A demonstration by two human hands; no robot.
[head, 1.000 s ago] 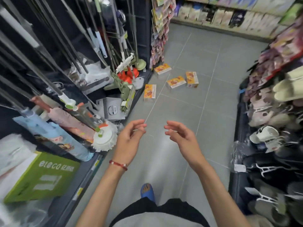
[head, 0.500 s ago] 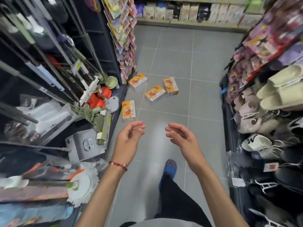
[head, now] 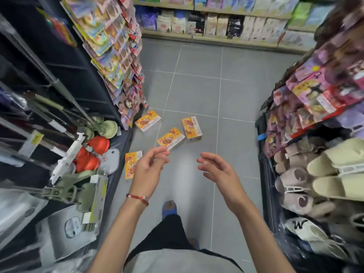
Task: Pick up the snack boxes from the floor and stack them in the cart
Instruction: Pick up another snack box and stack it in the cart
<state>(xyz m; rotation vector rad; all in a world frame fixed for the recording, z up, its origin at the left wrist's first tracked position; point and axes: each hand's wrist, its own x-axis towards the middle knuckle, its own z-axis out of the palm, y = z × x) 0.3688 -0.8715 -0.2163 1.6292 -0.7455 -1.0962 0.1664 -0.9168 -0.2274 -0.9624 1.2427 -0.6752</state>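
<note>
Several orange-yellow snack boxes lie on the grey tiled floor ahead. One box [head: 148, 120] rests by the foot of the left rack, one [head: 171, 139] lies in the middle, one [head: 191, 128] to its right, and the nearest [head: 132, 163] lies by the left shelf base, partly behind my left hand. My left hand [head: 149, 170], with a red string on the wrist, hovers above the floor with fingers apart and empty. My right hand [head: 217, 170] is held out beside it, also spread and empty. No cart is in view.
A left rack holds mops, handles, green and orange heads and a grey box [head: 67, 229]. Hanging packets [head: 120, 62] crowd the left rack's end. Slippers [head: 332, 174] and packets fill the right shelves. A far shelf [head: 216, 22] closes the aisle. My blue shoe [head: 169, 208] steps forward.
I have walked forward down the aisle; the boxes are closer and lower in view. Both hands stay raised and empty, now over the nearest boxes.
</note>
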